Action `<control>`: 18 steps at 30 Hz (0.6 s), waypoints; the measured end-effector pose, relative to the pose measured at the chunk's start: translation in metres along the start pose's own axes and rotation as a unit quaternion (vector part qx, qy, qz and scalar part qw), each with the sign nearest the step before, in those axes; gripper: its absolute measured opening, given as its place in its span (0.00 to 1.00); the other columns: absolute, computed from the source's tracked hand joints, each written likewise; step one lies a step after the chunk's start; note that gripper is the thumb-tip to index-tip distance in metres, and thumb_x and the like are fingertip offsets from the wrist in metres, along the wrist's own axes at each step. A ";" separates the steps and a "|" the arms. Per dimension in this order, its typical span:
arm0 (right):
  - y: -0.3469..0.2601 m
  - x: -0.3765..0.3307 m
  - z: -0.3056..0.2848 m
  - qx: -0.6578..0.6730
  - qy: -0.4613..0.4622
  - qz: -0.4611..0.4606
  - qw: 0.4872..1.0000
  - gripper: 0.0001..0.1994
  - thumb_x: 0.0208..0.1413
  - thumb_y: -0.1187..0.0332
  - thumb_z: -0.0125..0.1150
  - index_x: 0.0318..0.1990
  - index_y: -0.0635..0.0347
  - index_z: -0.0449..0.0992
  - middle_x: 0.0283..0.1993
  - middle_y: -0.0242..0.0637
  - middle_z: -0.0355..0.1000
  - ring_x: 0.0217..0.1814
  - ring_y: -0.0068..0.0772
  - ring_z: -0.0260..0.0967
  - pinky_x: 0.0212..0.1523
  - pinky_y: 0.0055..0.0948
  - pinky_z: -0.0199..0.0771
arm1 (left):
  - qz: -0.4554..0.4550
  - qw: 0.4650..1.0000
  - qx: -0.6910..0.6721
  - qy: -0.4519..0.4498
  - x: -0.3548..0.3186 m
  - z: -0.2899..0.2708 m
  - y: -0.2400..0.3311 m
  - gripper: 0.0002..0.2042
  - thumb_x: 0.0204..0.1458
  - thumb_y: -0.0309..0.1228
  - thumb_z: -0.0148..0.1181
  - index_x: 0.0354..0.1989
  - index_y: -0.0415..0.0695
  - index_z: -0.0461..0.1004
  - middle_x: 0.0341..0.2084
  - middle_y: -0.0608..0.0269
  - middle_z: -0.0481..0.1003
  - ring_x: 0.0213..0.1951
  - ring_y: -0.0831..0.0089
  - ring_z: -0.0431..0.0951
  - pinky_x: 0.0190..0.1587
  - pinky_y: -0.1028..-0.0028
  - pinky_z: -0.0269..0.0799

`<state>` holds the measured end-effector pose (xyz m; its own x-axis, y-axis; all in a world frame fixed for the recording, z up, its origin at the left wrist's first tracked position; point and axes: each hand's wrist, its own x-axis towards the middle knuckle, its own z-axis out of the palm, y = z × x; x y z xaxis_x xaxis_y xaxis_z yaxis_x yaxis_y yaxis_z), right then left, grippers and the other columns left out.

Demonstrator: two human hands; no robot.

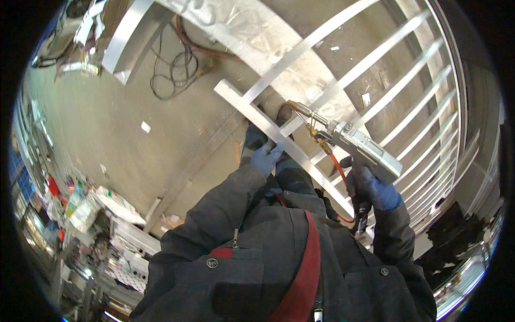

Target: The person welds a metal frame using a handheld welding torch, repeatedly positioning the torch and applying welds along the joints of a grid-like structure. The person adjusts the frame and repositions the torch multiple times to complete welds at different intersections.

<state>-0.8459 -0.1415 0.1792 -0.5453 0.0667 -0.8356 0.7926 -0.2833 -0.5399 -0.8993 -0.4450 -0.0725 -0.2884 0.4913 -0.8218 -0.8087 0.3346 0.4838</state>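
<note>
My right hand (377,189), in a blue glove, is wrapped round the dark handle of a welding gun (365,146). The gun has a boxy silver body, a brass-coloured fitting and a red hose. Its nozzle points up and left, close to the end rail of a metal frame (300,156). The frame is pale, with several parallel bars joined to that rail. My left hand (266,158), also blue-gloved, is at the near edge of the rail with its fingers curled against it. Its thumb side is partly hidden.
A wide metal plate (257,40) lies under the bars. On the floor ahead left are a coiled dark cable (179,72) and a large metal channel (131,37). Bottles, packaging and metal parts (80,206) crowd the left side. Dark material (456,236) lies at the right.
</note>
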 end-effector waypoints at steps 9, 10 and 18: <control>0.071 -0.153 0.024 0.123 0.110 -0.063 0.984 0.18 0.71 0.64 0.57 0.62 0.64 0.74 0.38 0.38 0.78 0.37 0.27 0.75 0.36 0.29 0.76 | 0.000 0.937 0.291 -0.194 -0.056 -0.019 0.035 0.21 0.67 0.41 0.60 0.62 0.40 0.73 0.49 0.61 0.78 0.52 0.72 0.78 0.54 0.71 0.74; 0.082 -0.173 0.031 0.104 0.147 -0.060 0.982 0.19 0.69 0.65 0.59 0.63 0.64 0.73 0.43 0.40 0.79 0.42 0.30 0.76 0.42 0.30 0.78 | 0.078 0.899 0.359 -0.236 -0.065 -0.023 0.042 0.21 0.67 0.40 0.60 0.62 0.40 0.73 0.50 0.61 0.79 0.53 0.71 0.78 0.55 0.71 0.74; 0.176 -0.262 0.092 0.108 0.340 -0.316 0.879 0.31 0.62 0.64 0.72 0.69 0.64 0.69 0.66 0.47 0.74 0.67 0.37 0.72 0.67 0.36 0.71 | 0.004 0.883 0.429 -0.189 -0.096 -0.037 0.081 0.22 0.68 0.40 0.59 0.64 0.38 0.74 0.54 0.54 0.80 0.52 0.65 0.82 0.56 0.66 0.76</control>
<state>-0.5886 -0.2970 0.3126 -0.5113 0.8117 -0.2824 0.2786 -0.1544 -0.9479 -0.9559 -0.4948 0.0344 0.0308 0.6758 -0.7364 -0.0746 0.7363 0.6725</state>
